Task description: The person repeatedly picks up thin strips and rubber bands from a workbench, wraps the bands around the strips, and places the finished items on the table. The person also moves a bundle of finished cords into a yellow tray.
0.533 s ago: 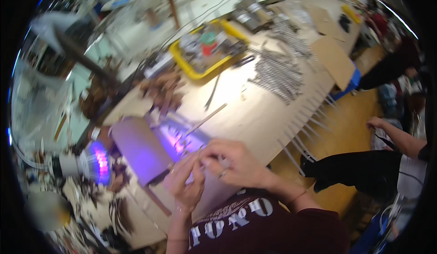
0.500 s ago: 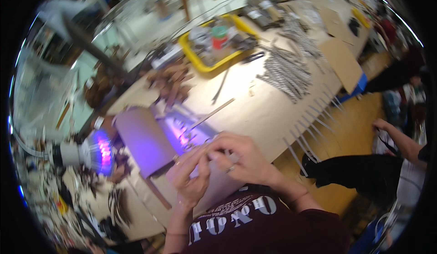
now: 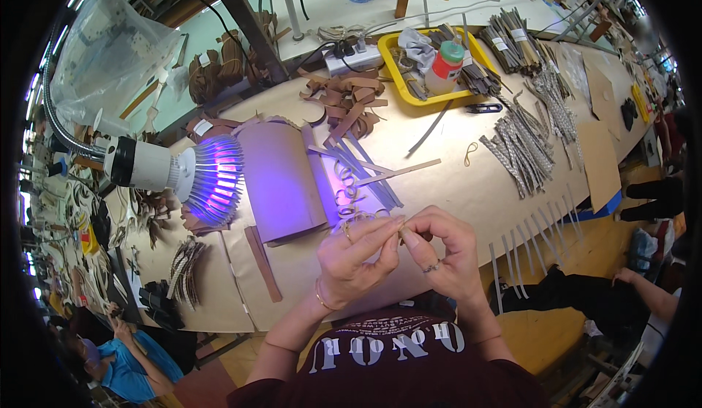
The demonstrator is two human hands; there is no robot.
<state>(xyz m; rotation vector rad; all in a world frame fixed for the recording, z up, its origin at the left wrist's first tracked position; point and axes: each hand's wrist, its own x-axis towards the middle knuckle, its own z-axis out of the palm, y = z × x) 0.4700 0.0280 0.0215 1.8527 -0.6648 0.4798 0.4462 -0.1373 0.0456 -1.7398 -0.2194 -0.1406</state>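
Note:
My left hand (image 3: pixel 358 260) and my right hand (image 3: pixel 447 253) meet fingertip to fingertip over the near edge of the table. Both pinch a small tan piece, perhaps the end of a strip; most of it is hidden by the fingers. Just beyond my left hand, curled thin loops (image 3: pixel 348 197) lie in violet light. Flat grey strips (image 3: pixel 373 178) lie beside them, with a narrow tan strip (image 3: pixel 409 168) across. To the left of these rests a brown curved panel (image 3: pixel 281 178), lit violet by a finned lamp (image 3: pixel 212 180).
A yellow tray (image 3: pixel 431 101) holds a green-capped bottle (image 3: pixel 446 64) and dark strips. Brown strap scraps (image 3: pixel 351 101) lie left of it; patterned strips (image 3: pixel 519 152) lie right. Grey strips (image 3: pixel 521 251) jut over the right table edge. Other people stand or sit at both sides.
The view has swung, so the table things appear farther right and higher. My hands were bunched together, the right overlapping the left; now they are more apart, with only their fingertips meeting.

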